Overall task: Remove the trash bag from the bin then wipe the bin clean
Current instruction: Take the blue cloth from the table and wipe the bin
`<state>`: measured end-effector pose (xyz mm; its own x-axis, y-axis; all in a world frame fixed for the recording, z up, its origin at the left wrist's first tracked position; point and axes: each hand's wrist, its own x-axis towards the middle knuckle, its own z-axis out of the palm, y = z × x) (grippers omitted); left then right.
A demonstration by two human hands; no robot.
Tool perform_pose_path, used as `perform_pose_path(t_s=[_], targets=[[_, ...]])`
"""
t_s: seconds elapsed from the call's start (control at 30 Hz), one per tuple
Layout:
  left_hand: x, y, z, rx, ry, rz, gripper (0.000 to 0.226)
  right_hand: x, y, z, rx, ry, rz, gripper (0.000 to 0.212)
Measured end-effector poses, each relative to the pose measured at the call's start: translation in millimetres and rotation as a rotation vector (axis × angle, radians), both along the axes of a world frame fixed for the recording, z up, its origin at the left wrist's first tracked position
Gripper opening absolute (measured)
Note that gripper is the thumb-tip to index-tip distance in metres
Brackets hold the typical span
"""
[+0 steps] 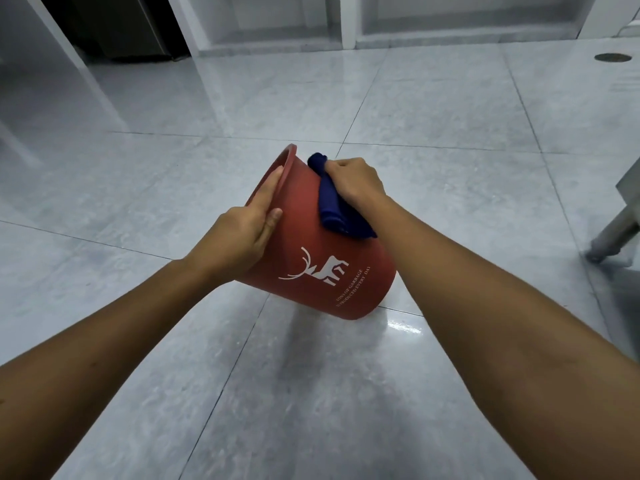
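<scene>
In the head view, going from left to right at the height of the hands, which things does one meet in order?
Left hand → red bin → blue cloth → right hand → metal leg.

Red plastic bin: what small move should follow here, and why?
Probably drag the dark blue cloth down the red plastic bin towards its base. The right hand presses it near the rim, the left hand steadies the tilted bin, and the printed side below looks unwiped.
</scene>
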<state>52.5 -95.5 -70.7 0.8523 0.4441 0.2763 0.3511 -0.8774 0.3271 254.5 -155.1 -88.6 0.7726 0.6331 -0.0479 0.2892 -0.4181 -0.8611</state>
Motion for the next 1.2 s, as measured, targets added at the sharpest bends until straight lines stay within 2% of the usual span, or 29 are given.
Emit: perform_pose_path(t_s=[0.13, 0.3, 0.37, 0.43, 0.5, 0.57, 0.63, 0.67, 0.7, 0.77, 0.83, 0.97, 1.07, 1.2], targets=[[9, -6, 3, 0.061, 0.013, 0.053, 0.055, 14, -46, -40, -0.126, 0.052, -0.125, 0.048], [19, 0, 9, 0.039, 0.062, 0.040, 0.052, 22, -97, -80, -0.310, 0.112, -0.224, 0.036], [25, 3, 11, 0.049, 0.075, -0.009, 0.051, 22, -103, -79, -0.267, 0.126, -0.292, 0.030], [25, 1, 12, 0.082, 0.010, -0.038, 0.049, 27, -106, -71, -0.027, 0.264, -0.458, 0.026], [23, -8, 8, -0.074, -0.176, -0.030, 0.050, 35, -108, -57, 0.260, 0.480, -0.586, 0.019], [29, -9, 0, -0.336, -0.340, 0.181, 0.051, 41, -107, -43, 0.407, 0.667, -0.566, 0.021], [36, -8, 2, -0.808, -0.390, 0.518, 0.047, 41, -105, -37, 0.384, 0.803, -0.390, 0.056], [37, -7, 5, -1.054, -0.376, 0.598, 0.040, 38, -104, -36, 0.335, 0.828, -0.299, 0.073], [36, -5, 9, -1.204, -0.358, 0.598, 0.027, 34, -102, -34, 0.285, 0.815, -0.219, 0.081], [29, 4, 15, -1.157, -0.322, 0.571, 0.010, 28, -95, -24, 0.241, 0.784, -0.133, 0.075], [21, 14, 19, -1.070, -0.322, 0.600, 0.017, 25, -83, -10, 0.256, 0.754, -0.155, 0.061], [-1, 27, 18, -1.049, -0.423, 0.695, 0.023, 11, -47, 3, 0.344, 0.620, -0.238, 0.035], [-14, 33, 14, -1.044, -0.509, 0.780, 0.030, -4, -21, 1, 0.376, 0.591, -0.283, 0.035], [-21, 29, 6, -1.076, -0.795, 0.970, 0.048, -21, 0, -12, 0.337, 0.414, -0.334, 0.035]])
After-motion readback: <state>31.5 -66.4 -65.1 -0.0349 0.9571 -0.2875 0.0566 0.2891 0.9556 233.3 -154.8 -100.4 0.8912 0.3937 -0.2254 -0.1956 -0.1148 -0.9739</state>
